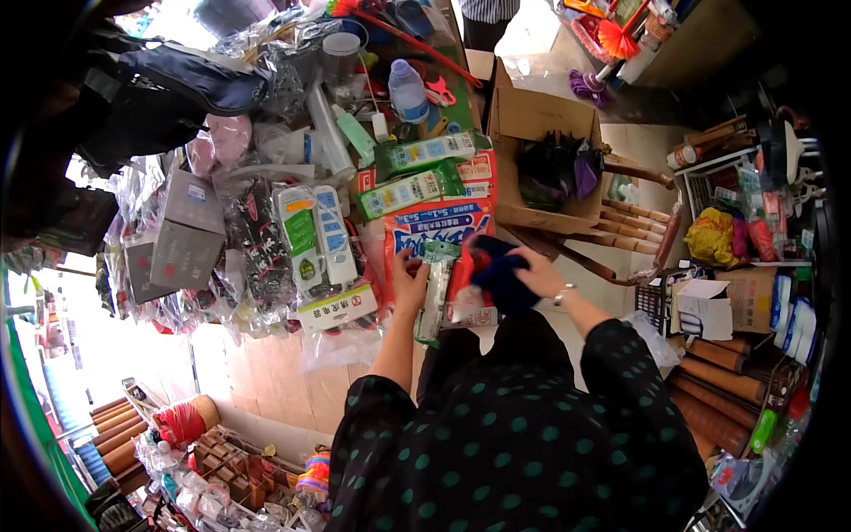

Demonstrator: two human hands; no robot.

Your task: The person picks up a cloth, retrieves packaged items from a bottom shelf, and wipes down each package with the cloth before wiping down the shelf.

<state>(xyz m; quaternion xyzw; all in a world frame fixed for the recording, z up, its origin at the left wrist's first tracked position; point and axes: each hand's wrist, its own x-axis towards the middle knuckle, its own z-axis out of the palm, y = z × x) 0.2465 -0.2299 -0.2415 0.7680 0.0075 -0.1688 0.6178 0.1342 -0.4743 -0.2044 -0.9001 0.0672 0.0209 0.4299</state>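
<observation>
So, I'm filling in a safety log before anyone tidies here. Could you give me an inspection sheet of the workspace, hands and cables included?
Surface: tabletop largely covered by goods.
Items in work: green-and-white package and dark blue cloth-like item, by red printed packaging.
Clutter: plastic bottle, two green-wrapped packs, grey boxes.
Hands: left hand at the package's edge, grip unclear; right hand holding the dark blue item.
Cables: possibly a thin cord near a small white block; too small to confirm.
Surroundings: open carton beside the tabletop, brown rolls at right, another person's striped clothing at the top edge.
</observation>
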